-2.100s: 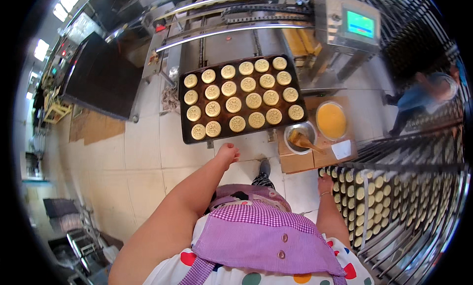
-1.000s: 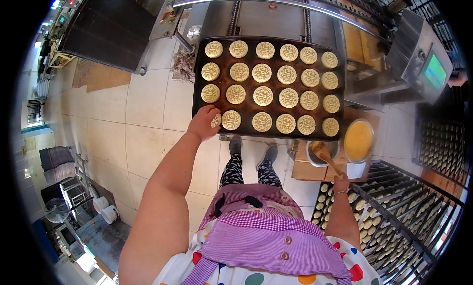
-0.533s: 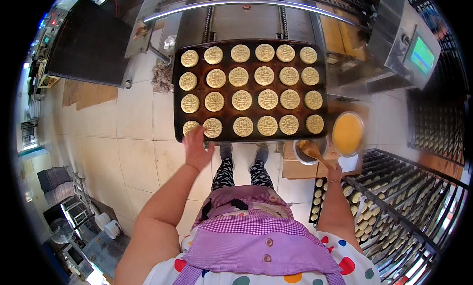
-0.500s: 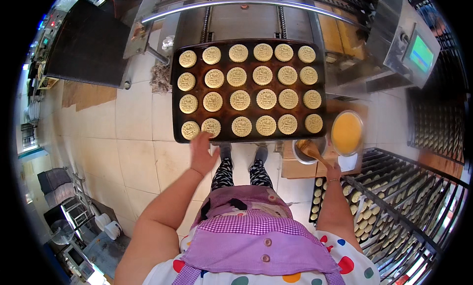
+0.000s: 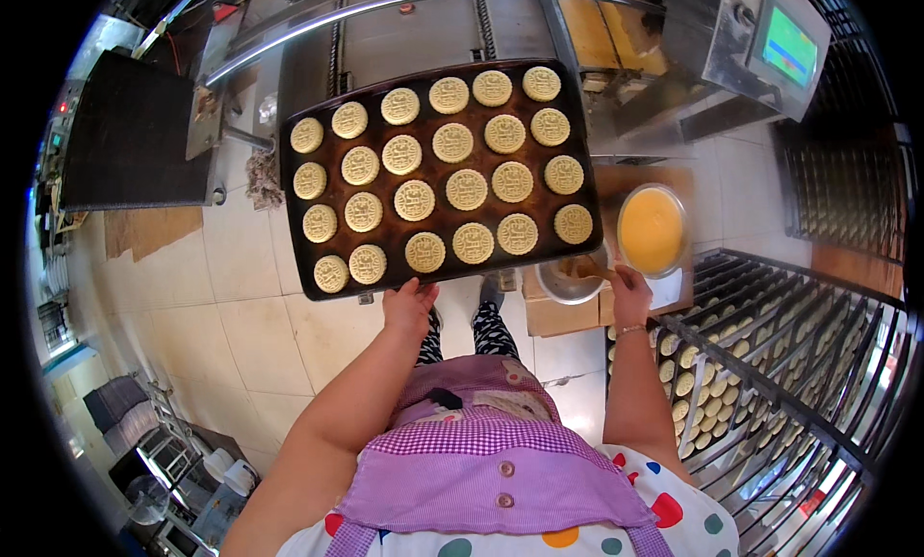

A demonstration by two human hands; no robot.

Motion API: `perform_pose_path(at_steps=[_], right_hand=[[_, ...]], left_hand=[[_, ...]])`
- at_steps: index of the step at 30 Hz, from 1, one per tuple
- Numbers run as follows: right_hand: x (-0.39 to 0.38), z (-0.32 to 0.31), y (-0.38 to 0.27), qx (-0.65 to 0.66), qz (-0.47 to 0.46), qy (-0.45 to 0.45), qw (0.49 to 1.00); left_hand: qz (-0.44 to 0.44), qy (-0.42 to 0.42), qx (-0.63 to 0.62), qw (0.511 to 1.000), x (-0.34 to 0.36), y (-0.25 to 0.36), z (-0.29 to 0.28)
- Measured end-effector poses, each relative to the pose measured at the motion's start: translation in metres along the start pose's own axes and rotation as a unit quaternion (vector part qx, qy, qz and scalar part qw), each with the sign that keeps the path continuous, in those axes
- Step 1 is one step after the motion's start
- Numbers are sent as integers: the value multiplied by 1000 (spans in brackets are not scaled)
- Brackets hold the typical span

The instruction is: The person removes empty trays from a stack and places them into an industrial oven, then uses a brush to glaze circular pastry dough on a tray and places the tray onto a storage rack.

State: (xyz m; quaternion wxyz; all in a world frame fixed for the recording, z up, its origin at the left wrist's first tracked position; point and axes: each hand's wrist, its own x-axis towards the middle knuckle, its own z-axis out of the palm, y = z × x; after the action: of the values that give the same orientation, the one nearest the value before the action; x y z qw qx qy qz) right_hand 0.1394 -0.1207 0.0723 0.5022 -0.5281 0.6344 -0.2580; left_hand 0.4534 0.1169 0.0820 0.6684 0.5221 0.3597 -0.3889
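One tray [image 5: 378,134] bears twenty-four stamped cakes [image 5: 466,189]; right hand [image 5: 630,292], grip closed, holds one brush [image 5: 594,269]; left hand [image 5: 409,307] half-curls at tray edge, hold indeterminable.

Bright light covers the floor [image 5: 265,340], and fisheye distortion bends the dark-rimmed edges.

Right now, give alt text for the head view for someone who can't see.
A dark tray holds four rows of six stamped round pastries. The left hand is by its near edge; the right hand grips a wooden brush in a metal bowl.
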Motion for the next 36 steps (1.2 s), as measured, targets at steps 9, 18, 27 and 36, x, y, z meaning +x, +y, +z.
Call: perform_pose_path(at_steps=[9, 18, 27, 36], right_hand=[[74, 94, 76, 469, 297, -83, 827], [99, -6, -18, -140, 2, 108, 984], [160, -70, -11, -348, -5, 253, 903], [123, -38, -20, 265, 173, 200, 927]], left_hand=[[-51, 11, 98, 994, -2, 20, -18], [-84, 14, 123, 989, -14, 28, -16], [-93, 16, 137, 986, -3, 30, -21], [-78, -2, 140, 987, -9, 27, -21]])
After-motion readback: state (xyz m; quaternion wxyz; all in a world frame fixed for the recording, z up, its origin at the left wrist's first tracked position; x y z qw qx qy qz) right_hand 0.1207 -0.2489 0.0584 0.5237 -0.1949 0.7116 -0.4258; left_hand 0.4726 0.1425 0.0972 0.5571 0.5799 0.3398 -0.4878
